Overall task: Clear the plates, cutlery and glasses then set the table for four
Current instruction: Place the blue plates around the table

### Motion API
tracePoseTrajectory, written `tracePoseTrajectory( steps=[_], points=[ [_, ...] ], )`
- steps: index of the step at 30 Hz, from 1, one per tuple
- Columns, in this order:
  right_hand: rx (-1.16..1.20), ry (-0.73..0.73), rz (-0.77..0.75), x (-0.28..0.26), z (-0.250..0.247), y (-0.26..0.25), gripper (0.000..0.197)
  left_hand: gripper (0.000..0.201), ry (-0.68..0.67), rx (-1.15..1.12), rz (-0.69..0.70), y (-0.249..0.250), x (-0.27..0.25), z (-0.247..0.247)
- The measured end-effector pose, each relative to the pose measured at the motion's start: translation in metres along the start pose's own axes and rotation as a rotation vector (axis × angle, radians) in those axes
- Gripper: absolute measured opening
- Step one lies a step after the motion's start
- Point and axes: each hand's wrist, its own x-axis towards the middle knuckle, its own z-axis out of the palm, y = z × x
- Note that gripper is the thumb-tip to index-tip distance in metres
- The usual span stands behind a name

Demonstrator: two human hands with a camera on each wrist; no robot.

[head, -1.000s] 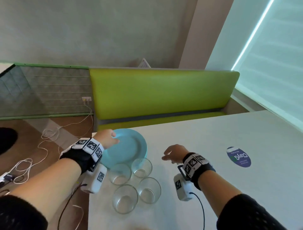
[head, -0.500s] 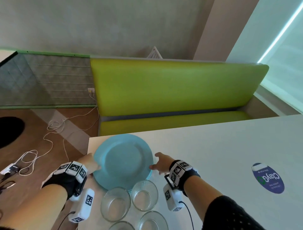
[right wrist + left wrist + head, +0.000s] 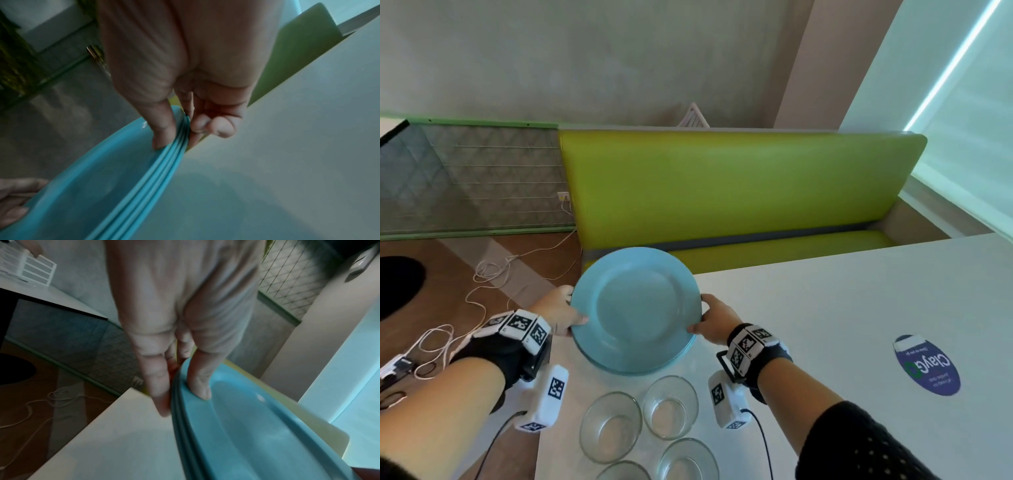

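**Both hands on the plate stack, glasses just in front**

Nearest the person, four glasses stand clustered on the white counter, at 6 o'clock from the plates and just beside them; the two nearest glasses are cut off by the frame's lower edge. They sit between the two forearms, right under the path back toward the body.

Beyond them, the blue plates are held in a stack over the counter's far left corner. The left hand holds the rim at 9 o'clock, its grip clamped on the stack with thumb on top and fingers underneath. The right hand grips the rim at 3 o'clock the same way, thumb on the top plate, fingers curled below.

At 3 o'clock, well apart, a round blue sticker lies flat on the counter. At 12 o'clock, past the counter edge, runs a green bench. At 9 to 10 o'clock, white cables trail over the floor.
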Motion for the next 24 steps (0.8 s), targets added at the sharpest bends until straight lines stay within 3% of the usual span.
tracePoseTrajectory(
  steps=[5, 9, 15, 24],
  points=[
    [0.092, 0.150, -0.079, -0.048, -0.045, -0.015, 0.067, 0.047, 0.019, -0.076, 0.148, 0.050, -0.032, -0.015],
    [0.206, 0.281, -0.090, -0.115, -0.075, -0.019, 0.054, 0.056, -0.009, -0.128, 0.254, 0.076, -0.074, -0.013],
    [0.570, 0.458, -0.074, -0.226, -0.092, -0.002, 0.045, 0.010, -0.114, -0.271, 0.361, 0.095, -0.159, 0.019],
    [0.870, 0.624, -0.010, -0.340, -0.087, 0.060, 0.013, 0.025, -0.343, -0.525, 0.309, 0.084, -0.241, 0.107]
  ],
)
